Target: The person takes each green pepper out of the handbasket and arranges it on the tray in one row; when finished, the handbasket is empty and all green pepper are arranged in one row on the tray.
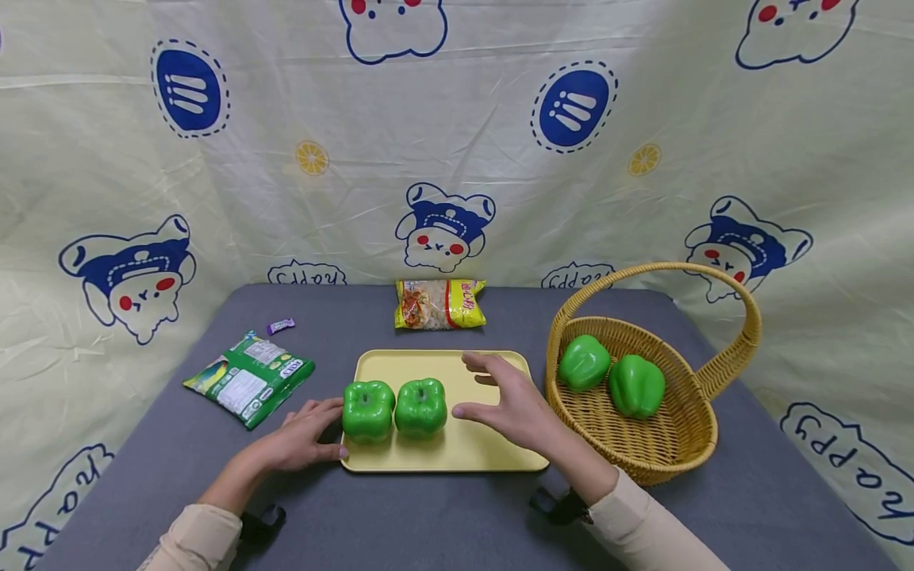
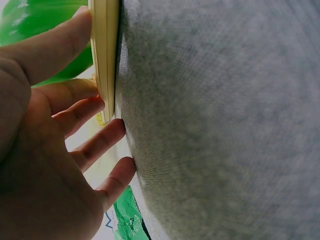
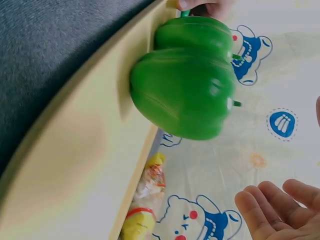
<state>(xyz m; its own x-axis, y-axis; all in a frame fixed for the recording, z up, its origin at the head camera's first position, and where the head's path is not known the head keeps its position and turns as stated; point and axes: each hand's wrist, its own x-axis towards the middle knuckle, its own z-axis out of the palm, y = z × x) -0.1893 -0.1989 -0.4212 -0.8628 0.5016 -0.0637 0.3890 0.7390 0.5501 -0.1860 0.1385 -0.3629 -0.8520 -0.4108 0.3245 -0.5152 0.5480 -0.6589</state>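
Observation:
Two green bell peppers stand side by side, stems up, on the left half of a pale yellow tray (image 1: pixel 493 452): the left pepper (image 1: pixel 367 412) and the right pepper (image 1: pixel 421 407). My left hand (image 1: pixel 303 436) is at the tray's left end, its thumb and fingertips right at the rim; the left wrist view shows the fingers (image 2: pixel 100 145) spread and nearly straight. Over the tray's right half hovers my right hand (image 1: pixel 517 403), holding nothing, thumb and fingers apart, a short gap from the right pepper. In the right wrist view its fingers (image 3: pixel 270 205) are loosely extended.
A wicker basket (image 1: pixel 685 468) with a tall handle stands at the right, holding two more green peppers (image 1: pixel 584 363). Behind the tray lies a yellow food packet (image 1: pixel 439 304). A green snack bag (image 1: pixel 250 377) and a small purple wrapped piece (image 1: pixel 281 326) lie at the left.

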